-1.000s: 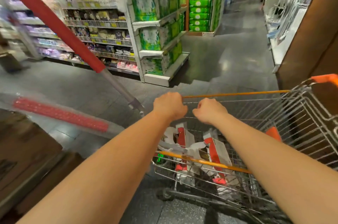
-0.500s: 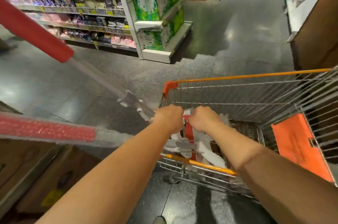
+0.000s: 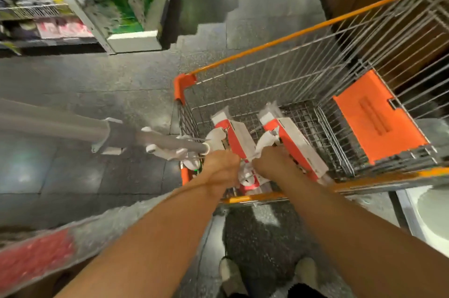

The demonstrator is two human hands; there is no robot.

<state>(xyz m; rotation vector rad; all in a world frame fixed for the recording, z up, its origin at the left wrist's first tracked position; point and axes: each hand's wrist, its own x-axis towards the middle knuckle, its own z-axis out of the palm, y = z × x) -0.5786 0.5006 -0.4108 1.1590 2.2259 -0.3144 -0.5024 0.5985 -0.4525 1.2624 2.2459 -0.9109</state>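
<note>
Currently, the fingers of the left hand are curled tight, knuckles toward the camera, and close on the white joint where the grey pole meets the left mop head. The fingertips themselves are hidden behind the fist. The right hand is curled in the same way and grips the white joint of the right mop head; its fingertips are also out of sight. The two hands sit just beside each other, low inside the near end of the cart.

Both mop heads are red and white, lie side by side on the wire floor of the cart and point away from the person. The grey pole leaves the cart over its left side and runs out to the left above the dark floor.

An orange flap lies against the right end of the cart. A blurred, red-wrapped bar crosses the lower left corner. Stocked shelving stands at upper left. The person's shoes show below the forearms.
</note>
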